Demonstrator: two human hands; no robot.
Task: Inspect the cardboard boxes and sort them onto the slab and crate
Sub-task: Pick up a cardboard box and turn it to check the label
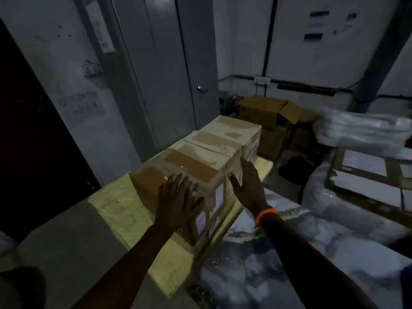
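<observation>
Head view: a row of sealed cardboard boxes (pixel 214 139) runs from the middle of the frame back toward 1 o'clock. They stand end to end, touching, on a pale yellow slab (pixel 116 208). Their tops are closed with wide brown tape, so nothing of their contents shows. The nearest box (pixel 178 168) sits at the front of the row, with white labels on its near face. Beyond the row, further toward 1 o'clock, a brown carton (pixel 260 110) stands on other cartons with one flap lifted; what it holds is too dark to tell. At 3 o'clock lies a pile of white wrapped bundles (pixel 361 130). From 4 to 5 o'clock a marbled surface (pixel 289 253) borders the slab. A grey door (pixel 167 74) stands shut at 12 o'clock.

The left hand (pixel 178 201) lies palm down on the near top edge of the nearest box, fingers spread and straight, gripping nothing. The right hand (pixel 247 186), an orange band (pixel 266 214) at its wrist, is open with fingers straight. It is held edge-on beside the box's right face, at 3 o'clock from the left hand; whether it touches the cardboard cannot be told.
</observation>
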